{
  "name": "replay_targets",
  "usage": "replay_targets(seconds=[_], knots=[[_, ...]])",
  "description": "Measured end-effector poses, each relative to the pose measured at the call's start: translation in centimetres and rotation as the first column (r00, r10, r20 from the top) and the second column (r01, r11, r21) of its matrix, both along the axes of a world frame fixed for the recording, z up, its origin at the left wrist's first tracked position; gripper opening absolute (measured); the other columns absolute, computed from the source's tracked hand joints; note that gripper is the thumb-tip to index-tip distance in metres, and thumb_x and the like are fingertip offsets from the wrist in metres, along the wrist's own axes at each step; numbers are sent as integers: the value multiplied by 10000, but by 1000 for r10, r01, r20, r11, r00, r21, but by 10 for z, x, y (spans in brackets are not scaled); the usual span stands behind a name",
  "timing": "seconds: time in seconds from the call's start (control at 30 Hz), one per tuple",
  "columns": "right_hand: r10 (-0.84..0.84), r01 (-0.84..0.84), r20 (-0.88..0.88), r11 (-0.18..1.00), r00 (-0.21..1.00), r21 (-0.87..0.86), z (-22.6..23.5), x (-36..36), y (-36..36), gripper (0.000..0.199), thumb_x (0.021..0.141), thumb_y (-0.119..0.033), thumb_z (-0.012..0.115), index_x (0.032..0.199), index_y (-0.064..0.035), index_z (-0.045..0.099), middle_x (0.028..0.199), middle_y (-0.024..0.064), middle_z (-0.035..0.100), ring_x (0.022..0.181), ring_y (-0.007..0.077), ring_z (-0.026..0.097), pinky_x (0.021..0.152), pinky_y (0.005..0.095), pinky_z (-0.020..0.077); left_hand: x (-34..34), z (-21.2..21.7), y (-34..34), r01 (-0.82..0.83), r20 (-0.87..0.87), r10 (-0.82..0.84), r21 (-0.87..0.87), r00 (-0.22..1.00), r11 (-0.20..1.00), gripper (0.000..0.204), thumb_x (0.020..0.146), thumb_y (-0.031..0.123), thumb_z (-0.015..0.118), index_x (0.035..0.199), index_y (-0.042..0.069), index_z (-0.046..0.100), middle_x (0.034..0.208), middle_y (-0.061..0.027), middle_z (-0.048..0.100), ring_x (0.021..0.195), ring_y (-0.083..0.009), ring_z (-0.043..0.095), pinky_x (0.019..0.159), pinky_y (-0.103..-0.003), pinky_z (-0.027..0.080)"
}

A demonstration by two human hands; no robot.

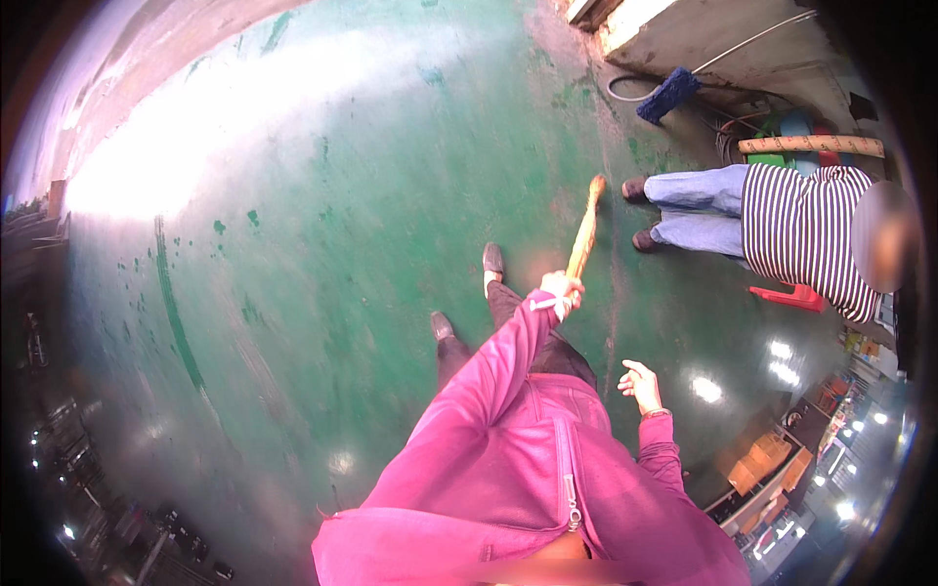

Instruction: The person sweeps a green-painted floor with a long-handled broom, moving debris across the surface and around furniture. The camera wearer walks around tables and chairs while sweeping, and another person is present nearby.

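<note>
My left hand [562, 289] reaches out in front of my body, its fingers closed round one end of a long, yellow-tan stick-like thing [584, 239]. That thing narrows toward its far end, which has a small knob; its exact kind cannot be made out. A white strip [547, 304] shows at the left wrist. To the right of my body, my right hand [640, 386] is held out with nothing in it and its fingers apart. A bracelet [655, 413] circles that wrist.
A person in a striped top [796, 220] and jeans stands at the right. Behind them are a cardboard tube [811, 146] and a red stool [791, 296]. A blue mop [669, 95] leans at the far right wall. Cardboard boxes [759, 462] lie at the lower right. The green floor [322, 293] is glossy.
</note>
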State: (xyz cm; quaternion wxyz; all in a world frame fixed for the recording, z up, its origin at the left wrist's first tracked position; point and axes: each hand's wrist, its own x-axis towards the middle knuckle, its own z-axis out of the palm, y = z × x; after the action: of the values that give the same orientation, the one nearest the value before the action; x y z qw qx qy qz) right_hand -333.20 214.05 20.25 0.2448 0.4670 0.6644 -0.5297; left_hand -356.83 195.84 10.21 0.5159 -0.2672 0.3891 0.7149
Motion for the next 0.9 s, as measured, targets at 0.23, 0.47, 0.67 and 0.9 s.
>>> replay_targets(seconds=[0.23, 0.47, 0.67, 0.9], knots=[[64, -58, 233, 998, 970, -32, -14, -1, 50, 281, 839, -106, 381, 1083, -63, 513, 701, 54, 560, 580, 135, 563, 484, 241, 445, -30, -27, -162, -209, 30, 208, 56, 978, 976, 147, 707, 18, 600, 813, 37, 499, 577, -3, 461, 435, -86, 428, 388, -199, 359], [56, -52, 84, 998, 995, -45, -36, -47, 70, 278, 839, -133, 386, 1059, -53, 535, 675, 62, 571, 563, 137, 569, 462, 245, 444, -56, 0, -286, -498, -16, 550, -446, 835, 744, 173, 686, -50, 543, 804, 14, 434, 573, -47, 436, 417, -124, 418, 338, -221, 339], [-61, 56, -70, 996, 996, -71, -41, -66, 68, 284, 832, -116, 377, 1059, -58, 537, 676, 66, 570, 576, 141, 576, 480, 244, 458, -86, 55, -283, -578, -323, 486, -558, 812, 595, 114, 682, -53, 478, 752, 18, 422, 529, -47, 406, 375, -132, 399, 321, -237, 354], [-87, 102, 196, 992, 977, -69, -76, -24, 31, 305, 808, -100, 360, 1052, -59, 537, 703, 89, 581, 564, 173, 584, 454, 277, 470, -91, 131, -194, -242, -302, 123, -395, 945, 886, 429, 706, -57, 465, 1083, 138, 402, 624, -29, 432, 414, -109, 422, 345, -241, 374]])
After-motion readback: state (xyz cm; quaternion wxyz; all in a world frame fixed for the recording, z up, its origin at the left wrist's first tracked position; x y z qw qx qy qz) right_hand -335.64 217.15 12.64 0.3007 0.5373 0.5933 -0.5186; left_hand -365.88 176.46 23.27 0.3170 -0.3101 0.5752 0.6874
